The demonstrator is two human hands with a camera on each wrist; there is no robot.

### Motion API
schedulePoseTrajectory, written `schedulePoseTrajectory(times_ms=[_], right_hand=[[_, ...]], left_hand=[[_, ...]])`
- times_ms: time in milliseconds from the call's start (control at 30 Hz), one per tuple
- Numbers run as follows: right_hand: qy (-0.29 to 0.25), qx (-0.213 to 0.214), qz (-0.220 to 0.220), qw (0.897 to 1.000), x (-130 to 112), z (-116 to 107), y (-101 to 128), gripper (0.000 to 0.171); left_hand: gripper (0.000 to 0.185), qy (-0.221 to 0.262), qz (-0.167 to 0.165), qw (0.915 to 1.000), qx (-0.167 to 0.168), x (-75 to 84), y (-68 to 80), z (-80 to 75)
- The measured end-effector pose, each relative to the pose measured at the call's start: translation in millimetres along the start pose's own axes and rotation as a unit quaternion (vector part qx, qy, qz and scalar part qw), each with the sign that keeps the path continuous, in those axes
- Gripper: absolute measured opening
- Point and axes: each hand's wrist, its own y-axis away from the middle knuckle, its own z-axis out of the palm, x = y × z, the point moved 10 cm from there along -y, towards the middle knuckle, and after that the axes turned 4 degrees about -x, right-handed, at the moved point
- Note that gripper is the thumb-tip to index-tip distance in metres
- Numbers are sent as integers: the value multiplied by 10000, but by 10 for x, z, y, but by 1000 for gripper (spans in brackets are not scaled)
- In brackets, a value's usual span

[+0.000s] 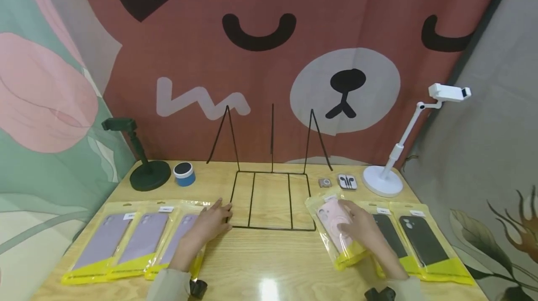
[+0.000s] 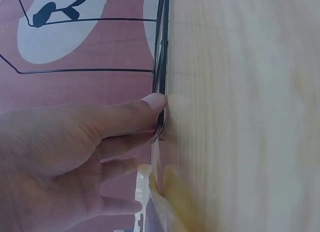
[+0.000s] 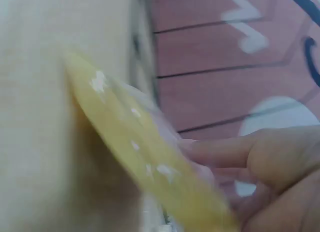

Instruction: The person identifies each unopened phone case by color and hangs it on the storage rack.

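While the worktop (image 1: 269, 263) carries everything, the wire rack (image 1: 271, 198) stands mid-back as my marker. Left of it, my left hand (image 1: 206, 226) lies flat, fingers straight, steadying its corner. Right of it, my right hand (image 1: 363, 231) presses flat on the pink case packet (image 1: 332, 224), pinning it.

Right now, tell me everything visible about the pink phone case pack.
The pink case pack is a pink phone case in a clear plastic sleeve with yellow edging and a white label at its far end. It lies askew on the table, near the wire rack's right corner. The right hand rests on it.
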Motion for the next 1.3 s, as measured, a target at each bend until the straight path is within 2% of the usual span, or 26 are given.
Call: schedulePoseTrajectory(times_ms=[133,267,367,500,600,767,967,1100,1167,1300], right_hand=[[-720,-20,-509,9961,-217,-175,58,39],[-1330,76,-1130,9846,-658,-212,182,28],[-1855,406,-1865,9639,-1090,-261,308,28],[-2568,757,-2651,9263,-1560,-320,420,31],[-2746,920,-2932,9111,-1772,-327,415,31],[-2891,1118,-2725,9109,-1828,-277,284,30],[-2974,1197,-2513,9133,-1684,-170,181,32],[-3033,1165,-2108,9219,-1579,-111,-2,32],[-2852,1167,-1910,9320,-1557,-99,-154,32],[-2486,1166,-1814,9443,-1640,-145,-454,31]], left_hand=[[37,-5,-70,10000,-50,-11,0,8],[37,74,-107,9999,-67,-25,-6,9],[37,126,-65,9999,-51,-41,-14,5],[38,242,3,9997,-66,-58,-22,18],[38,333,-15,9994,-82,-76,-27,39],[38,325,-27,9994,-79,-85,-41,62],[39,376,-17,9993,-56,-85,-46,86],[39,505,-79,9987,62,-119,-41,57],[39,552,-123,9983,114,-144,-47,39],[39,610,-142,9980,78,-183,-71,47]])
